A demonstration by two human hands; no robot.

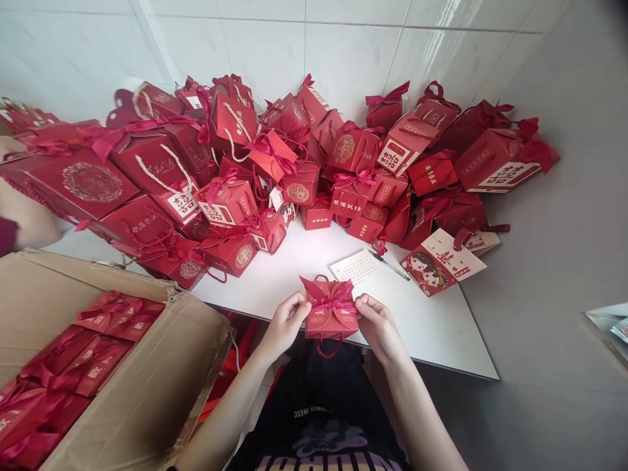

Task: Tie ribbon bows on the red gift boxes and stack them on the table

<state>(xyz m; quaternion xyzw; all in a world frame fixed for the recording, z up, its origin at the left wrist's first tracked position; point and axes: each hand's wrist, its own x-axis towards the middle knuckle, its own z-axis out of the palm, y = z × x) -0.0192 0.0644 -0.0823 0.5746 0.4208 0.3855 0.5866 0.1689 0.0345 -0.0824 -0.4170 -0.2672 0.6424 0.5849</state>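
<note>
A small red gift box (330, 324) is at the near edge of the white table, a twisted red cord handle hanging from its front. Across its top is a dark pink ribbon bow (332, 299). My left hand (288, 319) is closed at the box's left side, thumb and fingers pinching the bow's left part. On the opposite side, my right hand (379, 322) pinches the bow's right part between thumb and fingers. Just behind the box, a notepad (360, 273) with handwriting lies flat, a pen (388, 265) across its right edge.
Many red gift boxes (235, 203) with ribbons and cords are heaped along the tiled wall. A cardboard carton (161, 366) at lower left holds more boxes. Printed cards (434, 265) lie at the table's right, beside a grey wall (549, 261). Another person's arm (29, 216) shows at far left.
</note>
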